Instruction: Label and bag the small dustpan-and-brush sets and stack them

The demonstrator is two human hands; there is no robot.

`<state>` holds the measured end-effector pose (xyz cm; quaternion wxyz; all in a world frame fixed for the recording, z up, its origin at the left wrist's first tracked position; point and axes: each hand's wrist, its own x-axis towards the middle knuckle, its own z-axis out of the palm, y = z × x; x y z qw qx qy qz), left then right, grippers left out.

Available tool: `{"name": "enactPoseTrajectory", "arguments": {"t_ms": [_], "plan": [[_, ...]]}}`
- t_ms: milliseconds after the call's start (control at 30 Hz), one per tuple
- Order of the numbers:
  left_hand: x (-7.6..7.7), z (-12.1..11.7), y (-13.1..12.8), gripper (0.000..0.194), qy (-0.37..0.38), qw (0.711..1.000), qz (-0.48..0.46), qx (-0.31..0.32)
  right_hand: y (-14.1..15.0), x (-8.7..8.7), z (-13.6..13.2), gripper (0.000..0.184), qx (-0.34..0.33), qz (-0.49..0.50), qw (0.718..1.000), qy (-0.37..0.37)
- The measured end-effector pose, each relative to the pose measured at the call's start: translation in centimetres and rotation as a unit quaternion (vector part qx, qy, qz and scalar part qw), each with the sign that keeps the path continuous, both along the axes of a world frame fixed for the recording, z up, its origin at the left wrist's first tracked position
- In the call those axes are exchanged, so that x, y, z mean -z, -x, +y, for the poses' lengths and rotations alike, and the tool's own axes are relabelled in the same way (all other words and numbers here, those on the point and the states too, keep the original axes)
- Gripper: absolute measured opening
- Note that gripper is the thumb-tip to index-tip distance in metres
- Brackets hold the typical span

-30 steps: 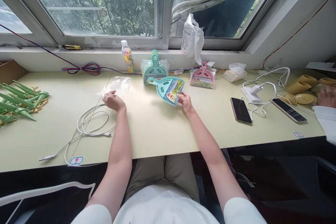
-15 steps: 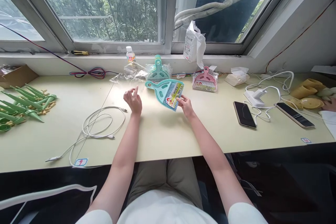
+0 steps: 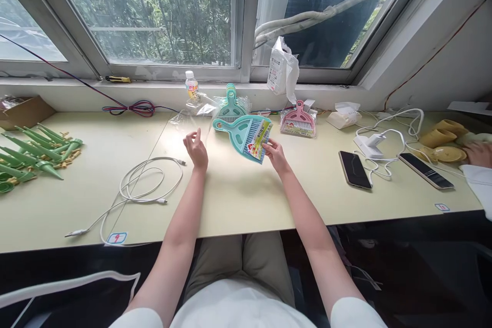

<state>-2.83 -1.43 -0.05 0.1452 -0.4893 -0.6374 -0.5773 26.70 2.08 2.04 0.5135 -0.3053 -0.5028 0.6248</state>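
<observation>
The right hand (image 3: 274, 154) pinches a turquoise dustpan-and-brush set (image 3: 244, 136) by its edge, above the pale table (image 3: 238, 202). The left hand (image 3: 197, 151), half curled, is beside clear plastic (image 3: 186, 120); from here, I cannot tell if it grips any.

The left sticker (image 3: 117, 238) on the counter (image 3: 238, 205) reads "9" in red. The dustpan (image 3: 239, 134) label (image 3: 259, 140) is illegible.

Your left forearm (image 3: 181, 218) and right forearm (image 3: 307, 210) reach forward, well apart. Your left hand (image 3: 197, 151) has its index finger (image 3: 198, 135) pointing up, other fingers loosely curled; your right hand (image 3: 275, 155) is closed in a pinch.
</observation>
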Motion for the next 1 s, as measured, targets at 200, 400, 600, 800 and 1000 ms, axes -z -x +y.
{"name": "enactPoseTrajectory", "arguments": {"t_ms": [200, 400, 600, 800, 1000], "plan": [[0.1, -0.1, -0.3, 0.044, 0.021, 0.999, 0.028, 0.016, 0.9, 0.3, -0.4, 0.044, -0.039, -0.016, 0.999, -0.001], [0.2, -0.1, -0.3, 0.044, 0.027, 0.999, 0.041, 0.000, 1.7, 0.6, -0.7, 0.049, -0.049, -0.029, 0.998, 0.018], [0.8, 0.4, -0.5, 0.049, -0.001, 0.999, 0.040, -0.006, 2.1, 1.0, -0.6, 0.047, 0.045, -0.018, 0.998, 0.031], [0.9, 0.4, -2.4, 0.048, -0.037, 0.997, 0.058, 0.046, 3.4, 0.8, -1.4, 0.047, 0.025, -0.008, 0.999, 0.028], [0.4, -0.1, -4.5, 0.045, -0.013, 0.990, 0.047, 0.132, 4.3, 1.0, -2.1, 0.043, 0.065, 0.007, 0.996, 0.057]]}}
